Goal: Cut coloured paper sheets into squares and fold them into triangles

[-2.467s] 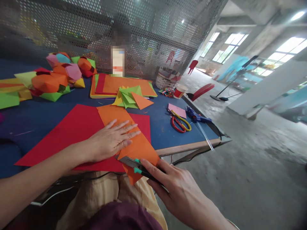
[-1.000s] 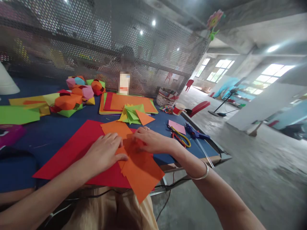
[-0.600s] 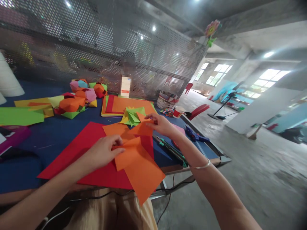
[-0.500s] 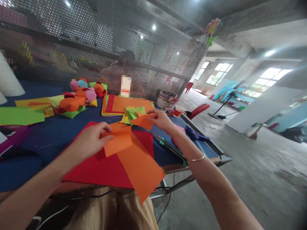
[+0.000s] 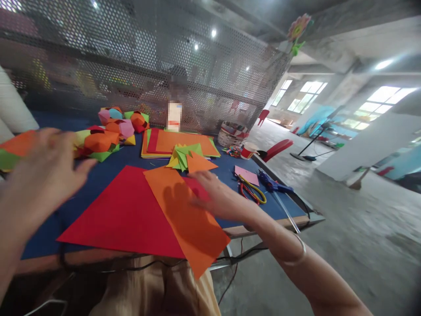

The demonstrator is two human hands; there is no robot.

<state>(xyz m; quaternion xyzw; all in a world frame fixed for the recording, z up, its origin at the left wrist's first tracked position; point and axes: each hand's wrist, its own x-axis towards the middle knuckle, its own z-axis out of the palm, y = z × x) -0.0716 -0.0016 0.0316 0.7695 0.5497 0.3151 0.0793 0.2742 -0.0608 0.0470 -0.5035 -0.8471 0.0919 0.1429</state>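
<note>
My left hand (image 5: 49,169) is at the left, blurred by motion, its thumb apart from the fingers. It is over a piece of orange paper (image 5: 20,141) that lies on green paper. My right hand (image 5: 219,195) hovers, fingers apart, above an orange paper strip (image 5: 184,215) and casts a shadow on it. That strip lies across a large red sheet (image 5: 125,215), and its lower corner hangs past the table edge. Just beyond my right hand, a small orange paper piece (image 5: 200,163) rests against a pile of green and yellow pieces (image 5: 184,154).
Stacked coloured sheets (image 5: 184,139) and folded paper balls (image 5: 101,139) lie farther back. Scissors (image 5: 258,191), pink paper (image 5: 246,174) and a blue glue gun (image 5: 272,182) are at the right. A paper cup (image 5: 248,151) and a basket (image 5: 232,134) stand near the mesh panel (image 5: 131,57).
My left hand has moved left, and an orange piece now lies there. My right hand has let go of the small orange piece and come nearer. The box cutter is no longer visible.
</note>
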